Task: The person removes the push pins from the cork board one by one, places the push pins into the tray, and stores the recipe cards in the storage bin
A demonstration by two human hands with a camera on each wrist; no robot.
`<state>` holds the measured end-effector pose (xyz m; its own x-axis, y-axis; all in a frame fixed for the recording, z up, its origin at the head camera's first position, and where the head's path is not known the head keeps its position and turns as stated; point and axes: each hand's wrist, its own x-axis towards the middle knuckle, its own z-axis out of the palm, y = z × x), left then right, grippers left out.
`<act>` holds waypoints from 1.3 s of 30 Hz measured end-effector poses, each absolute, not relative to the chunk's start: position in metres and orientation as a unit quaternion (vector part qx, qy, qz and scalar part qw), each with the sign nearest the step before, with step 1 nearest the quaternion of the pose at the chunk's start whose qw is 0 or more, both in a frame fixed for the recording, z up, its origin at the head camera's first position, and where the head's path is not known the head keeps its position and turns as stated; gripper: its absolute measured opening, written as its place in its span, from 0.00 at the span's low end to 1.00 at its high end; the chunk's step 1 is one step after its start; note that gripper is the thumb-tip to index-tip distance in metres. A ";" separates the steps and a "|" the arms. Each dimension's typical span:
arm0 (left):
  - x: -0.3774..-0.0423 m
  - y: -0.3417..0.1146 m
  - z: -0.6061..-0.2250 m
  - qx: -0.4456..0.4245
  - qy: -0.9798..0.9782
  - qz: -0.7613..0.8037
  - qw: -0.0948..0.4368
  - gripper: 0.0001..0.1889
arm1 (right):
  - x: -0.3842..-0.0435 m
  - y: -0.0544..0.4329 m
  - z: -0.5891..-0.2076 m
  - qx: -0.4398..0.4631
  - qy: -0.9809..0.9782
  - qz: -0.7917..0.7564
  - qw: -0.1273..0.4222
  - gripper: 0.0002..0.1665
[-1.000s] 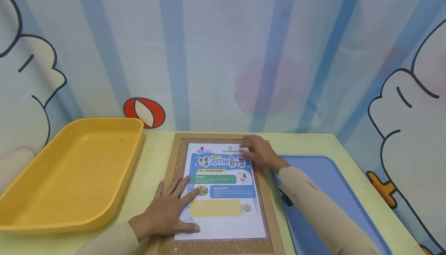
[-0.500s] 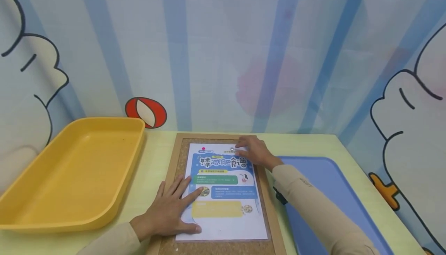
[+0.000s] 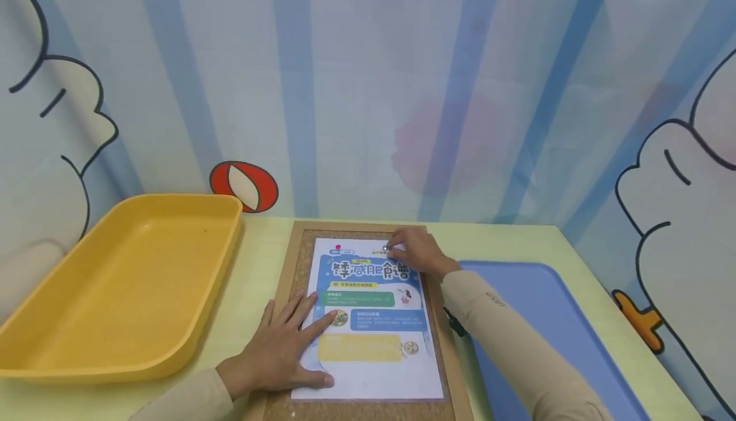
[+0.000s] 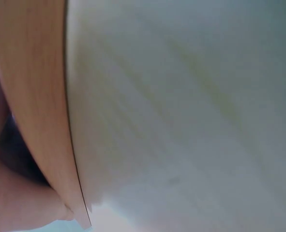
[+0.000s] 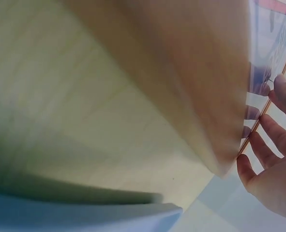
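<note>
Head: pale table (image 3: 261,248), striped backdrop (image 3: 368,89); left hand (image 3: 275,354) spread, right hand (image 3: 418,252) seemingly pinching pin (image 3: 384,248).

Left hand (image 3: 278,352) spread on poster (image 3: 385,379); right hand (image 3: 421,252) at pale pin (image 3: 385,248).

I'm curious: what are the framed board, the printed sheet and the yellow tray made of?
Corkboard: likely cork, speckled brown and matt; its frame looks like wood, with faint grain in the left wrist view.
Printed sheet: probably paper, perhaps laminated, as its edge looks clear.
Yellow tray: seemingly molded plastic, smooth, slightly glossy, one-coloured with rounded corners.
</note>
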<state>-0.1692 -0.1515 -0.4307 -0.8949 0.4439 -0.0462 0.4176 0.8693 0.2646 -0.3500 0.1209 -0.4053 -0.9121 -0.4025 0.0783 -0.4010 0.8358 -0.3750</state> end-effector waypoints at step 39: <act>-0.169 -0.153 -0.430 0.222 0.966 0.124 0.056 0.52 | -0.360 0.109 -0.414 -0.285 0.952 -0.098 -0.050 0.11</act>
<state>-0.1695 -0.1526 -0.4302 -0.8955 0.4418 -0.0538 0.4139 0.8711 0.2641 -0.3595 0.1087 -0.4140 -0.8323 -0.5334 0.1512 -0.5529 0.8182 -0.1575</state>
